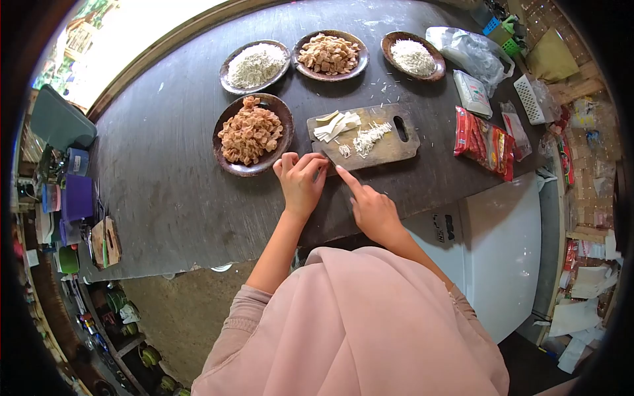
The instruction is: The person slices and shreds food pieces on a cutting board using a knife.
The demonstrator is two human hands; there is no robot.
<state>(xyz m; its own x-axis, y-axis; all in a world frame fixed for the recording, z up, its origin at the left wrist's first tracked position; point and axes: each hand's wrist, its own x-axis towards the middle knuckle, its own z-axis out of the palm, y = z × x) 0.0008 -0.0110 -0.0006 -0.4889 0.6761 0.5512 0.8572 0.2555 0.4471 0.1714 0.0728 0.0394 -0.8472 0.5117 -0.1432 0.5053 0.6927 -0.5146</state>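
A wooden cutting board (pixel 386 158) with a handle slot lies in front of me. On it are pale flat slices (pixel 338 125) and a pile of thin white strips (pixel 370 138). At the board's near left corner my left hand (pixel 302 181) is closed with fingers bent; what they pinch is hidden. My right hand (pixel 373 210) is closed around what looks like a knife, its index finger stretched forward along it. Only a little of the dark blade (pixel 328 158) shows between the hands; the handle is covered by my palm.
Brown chips fill two bowls (pixel 216 142) (pixel 362 69); white shreds fill two more bowls (pixel 228 84) (pixel 438 74). To the right lie red packets (pixel 485 142), a white packet (pixel 472 94) and a clear plastic bag (pixel 465 49). A white appliance (pixel 505 231) stands beside the dark table (pixel 165 191).
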